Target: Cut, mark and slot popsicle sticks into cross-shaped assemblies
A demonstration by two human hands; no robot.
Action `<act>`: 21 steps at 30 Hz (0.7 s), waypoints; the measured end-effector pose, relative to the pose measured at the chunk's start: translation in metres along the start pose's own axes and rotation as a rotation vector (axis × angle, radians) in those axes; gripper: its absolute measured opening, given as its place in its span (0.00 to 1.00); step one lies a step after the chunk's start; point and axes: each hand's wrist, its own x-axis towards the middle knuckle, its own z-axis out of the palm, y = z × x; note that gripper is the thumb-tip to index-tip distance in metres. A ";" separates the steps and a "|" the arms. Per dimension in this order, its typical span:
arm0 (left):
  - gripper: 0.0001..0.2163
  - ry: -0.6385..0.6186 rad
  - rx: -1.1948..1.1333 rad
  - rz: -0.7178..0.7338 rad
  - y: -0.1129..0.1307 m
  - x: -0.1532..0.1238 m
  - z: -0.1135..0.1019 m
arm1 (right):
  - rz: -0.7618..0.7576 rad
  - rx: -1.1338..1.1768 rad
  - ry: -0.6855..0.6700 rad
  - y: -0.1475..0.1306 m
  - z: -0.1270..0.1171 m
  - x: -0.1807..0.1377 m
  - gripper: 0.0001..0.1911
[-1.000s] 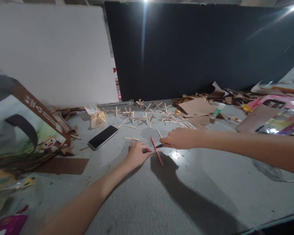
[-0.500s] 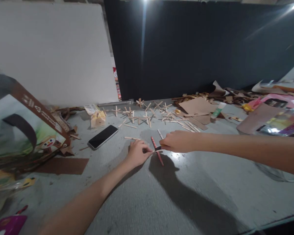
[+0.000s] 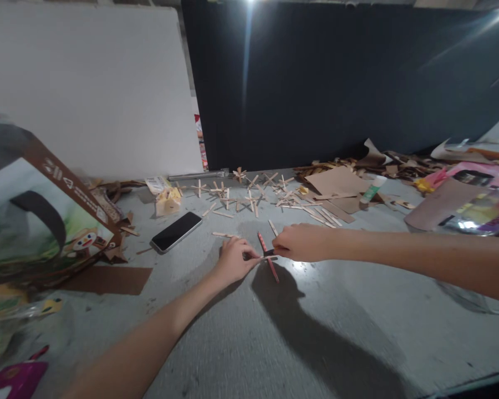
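Note:
My left hand (image 3: 238,259) rests low over the table, thumb and fingertips pinched on the end of a short pale wooden stick (image 3: 271,258). That stick lies across a red patterned strip (image 3: 273,271) which slants under it. From the other side my right hand (image 3: 295,243) is closed on a small dark-tipped tool (image 3: 268,252), its tip at the crossing; the fingers hide most of it, and I cannot tell its kind. A narrow whitish piece (image 3: 273,227) shows just beyond the right fingers. Another wooden stick (image 3: 224,235) lies behind my left hand.
A phone (image 3: 177,231) lies left of centre. Farther back are several crossed wooden sticks (image 3: 251,202), cardboard pieces (image 3: 336,182) and a glue stick (image 3: 373,189). A printed box (image 3: 45,205) stands left, above a brown card (image 3: 112,280). Plastic packaging (image 3: 482,205) sits right.
Both hands keep almost the same pose at the crossing of the stick and the red strip. The whole view has shifted slightly.

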 end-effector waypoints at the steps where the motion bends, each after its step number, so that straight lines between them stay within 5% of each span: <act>1: 0.05 0.000 -0.001 0.000 -0.001 0.000 0.000 | 0.013 0.024 -0.005 0.000 0.000 0.001 0.17; 7: 0.05 -0.004 -0.013 -0.005 -0.003 0.000 0.002 | 0.065 0.149 -0.012 -0.001 0.003 0.005 0.16; 12: 0.04 -0.008 -0.012 -0.003 -0.003 0.000 0.002 | 0.098 0.272 -0.142 -0.003 -0.001 0.004 0.19; 21: 0.04 -0.031 -0.020 -0.031 0.000 0.002 -0.001 | -0.219 -0.133 0.058 0.029 -0.015 0.006 0.08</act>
